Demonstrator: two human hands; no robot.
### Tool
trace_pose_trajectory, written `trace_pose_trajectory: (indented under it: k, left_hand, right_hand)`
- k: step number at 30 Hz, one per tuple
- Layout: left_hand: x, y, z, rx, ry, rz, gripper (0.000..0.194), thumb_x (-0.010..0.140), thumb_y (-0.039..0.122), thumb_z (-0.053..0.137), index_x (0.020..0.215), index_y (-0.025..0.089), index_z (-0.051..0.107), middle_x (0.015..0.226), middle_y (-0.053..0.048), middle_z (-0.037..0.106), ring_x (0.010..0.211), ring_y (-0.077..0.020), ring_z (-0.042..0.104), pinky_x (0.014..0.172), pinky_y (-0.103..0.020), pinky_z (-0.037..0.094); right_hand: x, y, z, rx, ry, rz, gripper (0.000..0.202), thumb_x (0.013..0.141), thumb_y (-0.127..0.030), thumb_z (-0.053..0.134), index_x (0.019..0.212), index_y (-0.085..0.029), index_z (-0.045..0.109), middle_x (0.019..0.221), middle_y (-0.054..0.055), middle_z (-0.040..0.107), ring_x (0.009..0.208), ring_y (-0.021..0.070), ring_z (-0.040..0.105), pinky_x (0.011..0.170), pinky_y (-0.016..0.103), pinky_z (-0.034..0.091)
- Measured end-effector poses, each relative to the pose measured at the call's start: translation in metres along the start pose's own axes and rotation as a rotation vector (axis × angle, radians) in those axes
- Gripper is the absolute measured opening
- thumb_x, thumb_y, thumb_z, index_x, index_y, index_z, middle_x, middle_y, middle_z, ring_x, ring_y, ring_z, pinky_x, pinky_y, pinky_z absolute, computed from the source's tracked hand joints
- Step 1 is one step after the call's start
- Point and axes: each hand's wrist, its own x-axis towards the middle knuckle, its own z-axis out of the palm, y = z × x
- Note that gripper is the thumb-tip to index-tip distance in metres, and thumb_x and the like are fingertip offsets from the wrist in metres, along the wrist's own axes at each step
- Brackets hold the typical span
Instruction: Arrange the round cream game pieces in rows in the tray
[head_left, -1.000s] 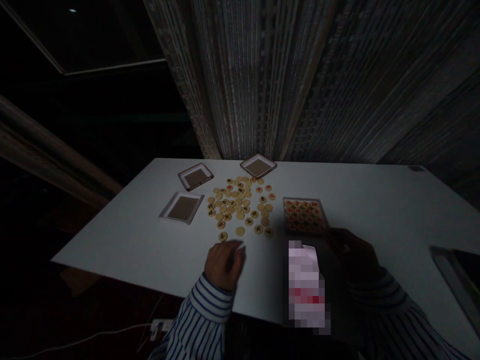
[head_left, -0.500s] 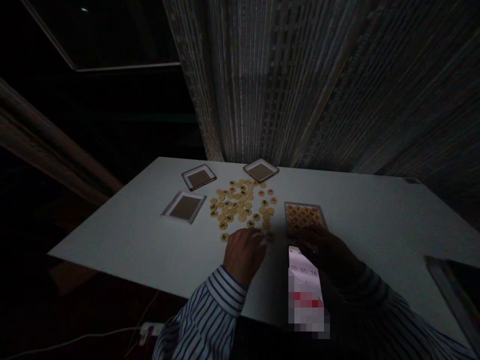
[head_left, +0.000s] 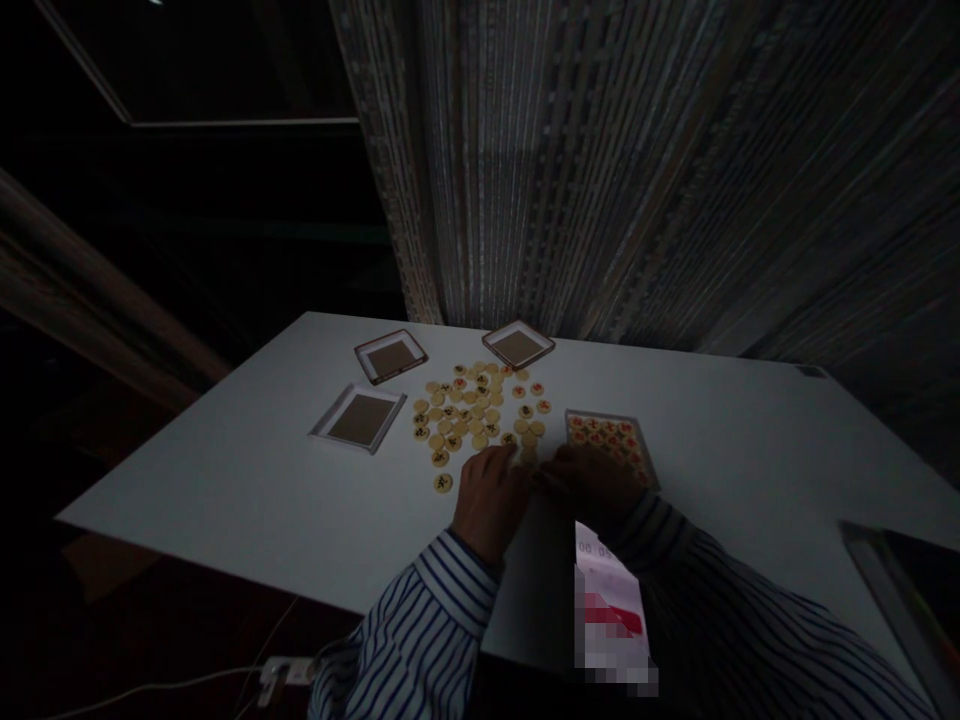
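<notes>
Many round xiangqi pieces lie loose on the white table, some face up with black or red characters, others blank side up. My left hand is at the near edge of this spread, fingers curled down and closed; a pale piece shows by its fingertips, but I cannot tell if it is gripped. My right hand reaches left, its closed fingertips close to those of my left hand; what they hold, if anything, is hidden. Behind the right hand sits a shallow tray with rows of red-character pieces, partly covered by that hand.
Three shallow trays with brown bottoms stand around the spread: far left, near left and back middle. A lit phone lies below my right wrist. A dark flat object is at right. Curtains hang behind the table.
My right hand has moved left from the filled tray to beside my left hand's fingertips, and its sleeve now covers the phone's upper part. My left hand stays at the pieces' near edge.
</notes>
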Motion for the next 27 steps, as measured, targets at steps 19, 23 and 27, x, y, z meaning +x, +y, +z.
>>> trace_pose_trajectory:
  k: [19,23,27]
  left_hand:
    - [0.000,-0.001,0.002,-0.084,0.058,-0.009,0.023,0.078,0.017,0.056,0.100,0.019,0.063,0.118,-0.011,0.056,0.108,-0.0268,0.047,0.088,-0.045,0.043]
    - [-0.001,-0.002,0.002,-0.103,0.083,-0.025,0.020,0.080,0.017,0.053,0.097,0.018,0.064,0.116,-0.010,0.057,0.106,-0.0263,0.048,0.088,-0.045,0.043]
    - [-0.002,-0.003,0.003,-0.103,0.093,-0.031,0.022,0.078,0.012,0.052,0.097,0.018,0.064,0.116,-0.010,0.058,0.106,-0.0259,0.047,0.088,-0.045,0.043]
  right_hand:
    - [0.006,-0.003,-0.005,-0.008,-0.052,0.015,0.031,0.089,-0.034,0.039,0.086,-0.020,0.067,0.084,0.007,0.065,0.075,0.0151,0.056,0.063,0.028,0.033]
    - [0.006,-0.007,-0.010,-0.021,-0.075,0.019,0.029,0.088,-0.034,0.040,0.088,-0.021,0.066,0.085,0.007,0.065,0.078,0.0173,0.057,0.063,0.030,0.033]
    - [0.010,-0.011,-0.014,-0.025,-0.154,0.064,0.030,0.088,-0.035,0.039,0.091,-0.020,0.065,0.085,0.007,0.065,0.078,0.0185,0.058,0.063,0.030,0.035]
